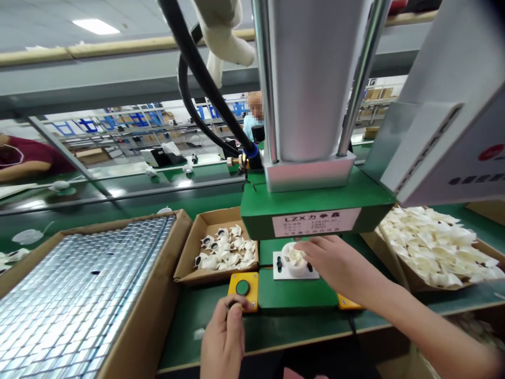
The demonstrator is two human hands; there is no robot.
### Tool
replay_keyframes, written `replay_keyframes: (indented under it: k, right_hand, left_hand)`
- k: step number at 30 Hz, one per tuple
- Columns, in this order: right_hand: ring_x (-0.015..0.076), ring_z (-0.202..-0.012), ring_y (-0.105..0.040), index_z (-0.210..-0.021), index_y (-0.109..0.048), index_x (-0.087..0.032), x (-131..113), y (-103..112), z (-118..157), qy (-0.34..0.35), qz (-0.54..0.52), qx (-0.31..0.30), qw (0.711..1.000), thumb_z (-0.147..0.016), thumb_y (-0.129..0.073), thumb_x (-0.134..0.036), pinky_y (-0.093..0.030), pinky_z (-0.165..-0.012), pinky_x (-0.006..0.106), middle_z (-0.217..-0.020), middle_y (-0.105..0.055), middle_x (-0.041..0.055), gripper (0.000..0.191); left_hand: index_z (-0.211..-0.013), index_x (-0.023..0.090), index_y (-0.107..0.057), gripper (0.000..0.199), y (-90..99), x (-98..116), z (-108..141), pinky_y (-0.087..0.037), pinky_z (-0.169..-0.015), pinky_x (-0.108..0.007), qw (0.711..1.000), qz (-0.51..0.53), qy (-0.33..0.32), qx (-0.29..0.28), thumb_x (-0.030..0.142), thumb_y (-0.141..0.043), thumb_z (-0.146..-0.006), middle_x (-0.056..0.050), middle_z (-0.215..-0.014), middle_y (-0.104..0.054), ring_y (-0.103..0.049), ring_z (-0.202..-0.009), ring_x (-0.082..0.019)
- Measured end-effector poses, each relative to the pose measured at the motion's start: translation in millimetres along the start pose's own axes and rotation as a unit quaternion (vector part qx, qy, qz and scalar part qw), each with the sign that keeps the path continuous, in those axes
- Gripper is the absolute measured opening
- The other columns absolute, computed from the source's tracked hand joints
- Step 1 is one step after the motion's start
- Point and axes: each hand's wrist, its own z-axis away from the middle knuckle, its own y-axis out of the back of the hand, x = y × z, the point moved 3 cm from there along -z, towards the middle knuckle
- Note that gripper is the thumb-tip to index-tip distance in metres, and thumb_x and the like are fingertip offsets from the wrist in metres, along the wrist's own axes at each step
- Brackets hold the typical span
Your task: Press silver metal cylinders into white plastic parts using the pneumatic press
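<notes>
A: What do the containers hold, in the head camera's view?

B: The large carton (148, 295) at left is packed with rows of silvery metal parts (82, 295). Beside it, a shallow tray (216, 277) holds scattered white pieces (226, 250), some with dark centres. The box (396, 263) on the right is heaped with cream pieces (437, 247).

A: And the hands?

B: The right hand (343, 263) reaches in palm down, fingers slightly bent, at the round white holder (294, 270) below the green press block (315, 202). A cream-coloured part (295, 256) sits inside that holder.

A: Is it gripped?

B: I can't tell; the fingertips are at its right edge. The left hand (225, 331), at the yellow button box (253, 302), is pinched thumb to forefinger on what looks like a small dark piece (232, 303).

A: What's obscured?

B: The right forearm covers much of a second yellow box (347, 302). The press partly hides one person (248, 125); the left edge cuts off another, in a dark red sleeve (39, 152). The label's (315, 223) smaller lines are blurred.
</notes>
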Motion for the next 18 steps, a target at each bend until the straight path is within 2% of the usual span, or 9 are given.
replay_keyframes:
  k: [1,3,5,7,10,14,16,18]
  right_hand:
    - [0.0174,-0.09,-0.055,-0.111,-0.053,-0.022,5.6,-3.5,9.9,-0.02,-0.01,0.027,0.999,-0.087,-0.041,-0.008,-0.04,-0.083,0.033,-0.1,-0.062,0.003,0.029]
    - [0.0169,-0.092,-0.056,-0.113,-0.05,-0.021,19.4,-11.7,35.4,-0.075,-0.031,0.082,0.993,-0.092,-0.04,-0.018,-0.043,-0.085,0.033,-0.104,-0.062,0.0031,0.024]
    - [0.0162,-0.093,-0.057,-0.111,-0.05,-0.022,33.0,-21.6,64.5,-0.132,-0.039,0.112,0.984,-0.093,-0.041,-0.027,-0.045,-0.082,0.031,-0.105,-0.063,0.002,0.02]
    - [0.0166,-0.093,-0.058,-0.11,-0.051,-0.023,41.1,-30.6,90.5,-0.158,-0.016,0.122,0.98,-0.093,-0.043,-0.031,-0.045,-0.083,0.031,-0.105,-0.064,0.0009,0.02]
    - [0.0185,-0.091,-0.059,-0.11,-0.052,-0.023,40.2,-40.1,114.2,-0.136,0.035,0.12,0.983,-0.092,-0.045,-0.029,-0.044,-0.086,0.035,-0.103,-0.065,0.0012,0.02]
    - [0.0201,-0.084,-0.06,-0.114,-0.052,-0.019,28.8,-45.9,119.4,-0.085,0.09,0.111,0.986,-0.091,-0.046,-0.021,-0.044,-0.083,0.039,-0.096,-0.065,0.0054,0.024]
    - [0.0201,-0.082,-0.06,-0.115,-0.052,-0.018,25.8,-47.2,117.9,-0.076,0.099,0.11,0.986,-0.091,-0.046,-0.02,-0.044,-0.082,0.039,-0.095,-0.065,0.0066,0.025]
    - [0.0205,-0.083,-0.061,-0.115,-0.052,-0.018,26.5,-47.8,117.4,-0.081,0.09,0.114,0.986,-0.091,-0.046,-0.021,-0.044,-0.083,0.04,-0.095,-0.065,0.0069,0.025]
  left_hand:
    - [-0.083,0.023,-0.063,0.029,5.4,2.1,-3.7,-0.033,-0.038,-0.021,0.999,-0.041,-0.021,0.016,0.05,-0.054,-0.08,0.004,-0.041,-0.048,-0.042,-0.034,-0.012]
    - [-0.091,0.025,-0.065,0.027,13.8,3.9,-11.3,-0.041,-0.048,-0.024,0.989,-0.132,-0.061,0.026,0.047,-0.056,-0.079,-0.001,-0.065,-0.066,-0.056,-0.049,-0.017]
    - [-0.096,0.027,-0.064,0.027,17.0,1.4,-17.7,-0.045,-0.058,-0.026,0.969,-0.23,-0.093,0.0,0.046,-0.052,-0.082,-0.002,-0.085,-0.071,-0.063,-0.064,-0.02]
    - [-0.099,0.027,-0.063,0.028,15.9,-4.2,-21.4,-0.045,-0.06,-0.026,0.94,-0.317,-0.12,-0.037,0.046,-0.046,-0.086,-0.001,-0.085,-0.072,-0.065,-0.066,-0.02]
    - [-0.1,0.025,-0.06,0.03,11.0,-11.4,-21.6,-0.044,-0.056,-0.025,0.905,-0.391,-0.164,-0.042,0.046,-0.042,-0.088,-0.001,-0.081,-0.072,-0.066,-0.064,-0.019]
    - [-0.1,0.023,-0.058,0.029,3.1,-14.5,-19.2,-0.043,-0.054,-0.025,0.872,-0.444,-0.207,-0.017,0.045,-0.042,-0.089,-0.003,-0.083,-0.072,-0.067,-0.064,-0.019]
    - [-0.1,0.022,-0.058,0.03,1.1,-14.3,-19.4,-0.043,-0.056,-0.027,0.867,-0.45,-0.213,-0.012,0.046,-0.042,-0.089,-0.004,-0.083,-0.072,-0.067,-0.065,-0.02]
    - [-0.098,0.022,-0.059,0.03,1.3,-13.9,-21.0,-0.044,-0.058,-0.028,0.878,-0.436,-0.2,-0.015,0.046,-0.044,-0.088,-0.005,-0.084,-0.071,-0.067,-0.066,-0.021]
